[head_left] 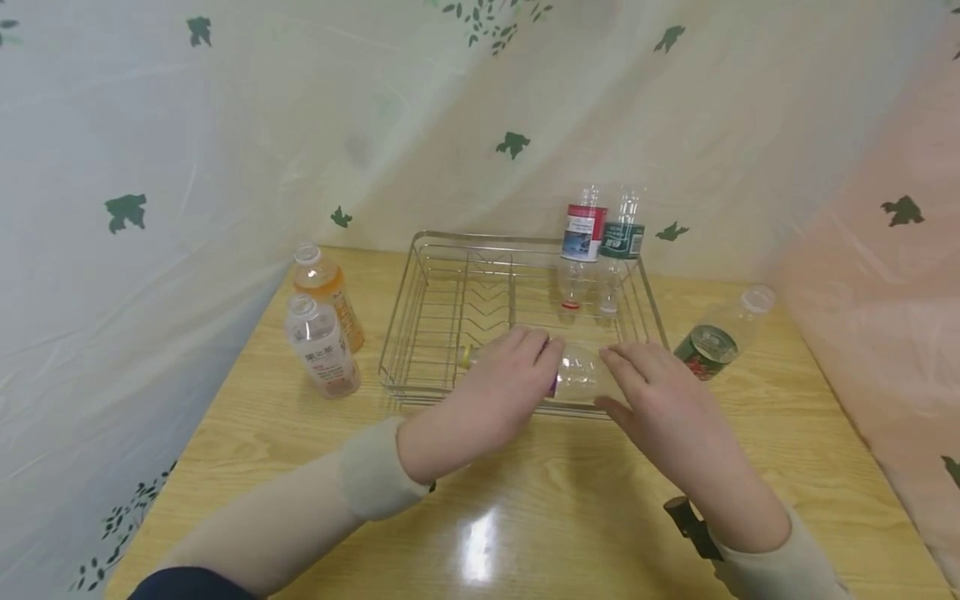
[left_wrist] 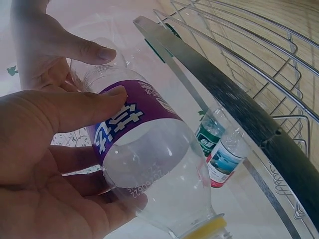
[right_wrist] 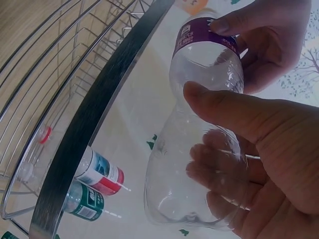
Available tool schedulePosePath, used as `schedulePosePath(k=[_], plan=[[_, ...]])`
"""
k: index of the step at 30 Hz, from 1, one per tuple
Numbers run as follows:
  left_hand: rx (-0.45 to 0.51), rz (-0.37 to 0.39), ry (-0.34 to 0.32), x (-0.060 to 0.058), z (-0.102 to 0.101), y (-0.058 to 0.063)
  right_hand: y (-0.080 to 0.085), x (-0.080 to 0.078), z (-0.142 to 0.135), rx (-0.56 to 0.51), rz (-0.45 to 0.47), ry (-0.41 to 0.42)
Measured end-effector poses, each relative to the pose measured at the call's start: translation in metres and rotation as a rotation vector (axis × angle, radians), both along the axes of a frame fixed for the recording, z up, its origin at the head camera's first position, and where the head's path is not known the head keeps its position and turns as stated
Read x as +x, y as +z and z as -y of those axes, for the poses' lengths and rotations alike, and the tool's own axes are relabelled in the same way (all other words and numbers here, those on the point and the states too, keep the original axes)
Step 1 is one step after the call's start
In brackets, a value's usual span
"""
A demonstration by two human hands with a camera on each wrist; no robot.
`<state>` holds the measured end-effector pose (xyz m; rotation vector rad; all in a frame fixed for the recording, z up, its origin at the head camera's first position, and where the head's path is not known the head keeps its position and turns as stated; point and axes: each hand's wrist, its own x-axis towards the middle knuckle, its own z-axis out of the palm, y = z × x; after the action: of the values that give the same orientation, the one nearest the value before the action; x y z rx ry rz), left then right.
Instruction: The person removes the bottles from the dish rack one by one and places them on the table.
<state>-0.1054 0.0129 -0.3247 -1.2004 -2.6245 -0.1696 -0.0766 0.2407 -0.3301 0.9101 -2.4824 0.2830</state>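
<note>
Across the front of a wire rack lies a clear plastic bottle (head_left: 581,373) with a purple label and a yellow cap, the cap pointing left. My left hand (head_left: 498,383) grips it around the label, thumb on the near side and fingers beneath, as the left wrist view shows. Toward the bottle's base, my right hand (head_left: 675,408) holds it between thumb and fingers; in the right wrist view the thumb (right_wrist: 209,102) rests near its narrow waist. The metal rack (head_left: 487,237) is just beyond both hands.
Inside the rack's right back corner, a red-labelled bottle (head_left: 583,233) and a green-labelled bottle (head_left: 622,240) stand cap-down. An orange-labelled bottle (head_left: 330,292) and a white-labelled bottle (head_left: 324,350) stand left of the rack. Another green-labelled bottle (head_left: 708,346) is at right.
</note>
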Motion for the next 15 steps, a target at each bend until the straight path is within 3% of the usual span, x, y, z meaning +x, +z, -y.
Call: schedulePosePath(k=[9, 15], plan=[[-0.013, 0.042, 0.023, 0.003, -0.0004, 0.001, -0.0033, 0.0007, -0.002, 0.008, -0.021, 0.003], [0.074, 0.124, 0.037, 0.0023, 0.0032, 0.004, -0.0058, -0.0003, -0.007, -0.03, 0.004, 0.006]])
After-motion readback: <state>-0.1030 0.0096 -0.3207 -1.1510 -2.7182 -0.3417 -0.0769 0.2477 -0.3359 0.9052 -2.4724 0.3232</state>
